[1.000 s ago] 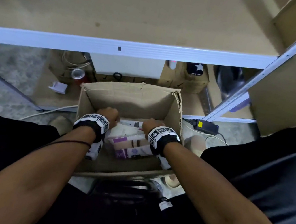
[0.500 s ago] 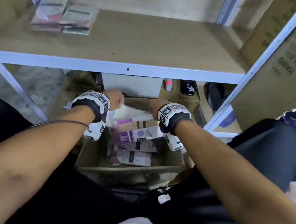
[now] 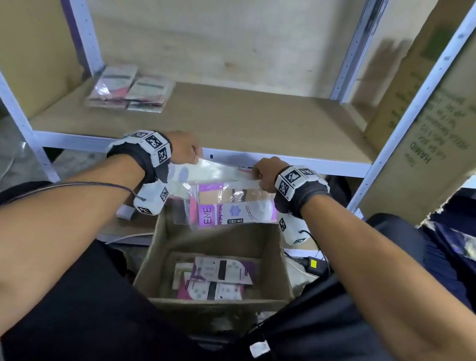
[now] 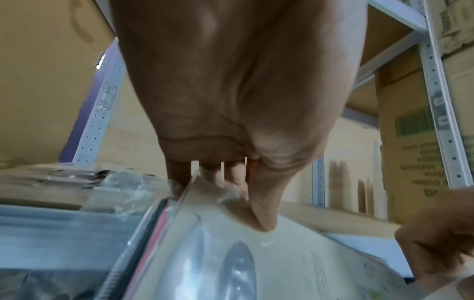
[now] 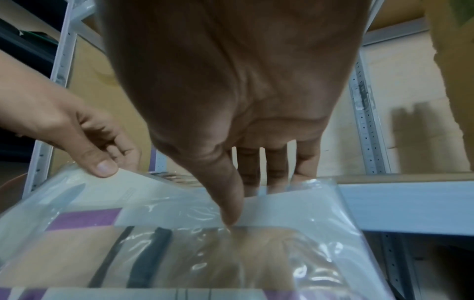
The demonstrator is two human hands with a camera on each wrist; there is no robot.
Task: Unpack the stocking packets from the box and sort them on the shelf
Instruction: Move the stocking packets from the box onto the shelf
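Note:
Both hands hold a bundle of stocking packets (image 3: 228, 197) in clear plastic just above the open cardboard box (image 3: 158, 249), level with the shelf's front rail. My left hand (image 3: 187, 151) pinches the bundle's left top edge, thumb (image 4: 261, 213) on top. My right hand (image 3: 264, 172) pinches the right top edge, thumb (image 5: 228, 194) on the plastic and fingers behind. The packets (image 5: 179, 253) show purple and tan card. More packets (image 3: 215, 279) lie on the box floor. Two stacks of packets (image 3: 131, 88) sit at the back left of the wooden shelf (image 3: 270, 123).
White metal uprights (image 3: 428, 94) frame the shelf. A tall printed carton (image 3: 456, 114) leans at the right. A black power adapter (image 3: 313, 264) and cables lie on the floor right of the box. My dark trouser legs flank the box.
Both hands have lifted the bundle of packets out of the box, up to the shelf's front edge. The head view has tilted up and shows the shelf's back wall.

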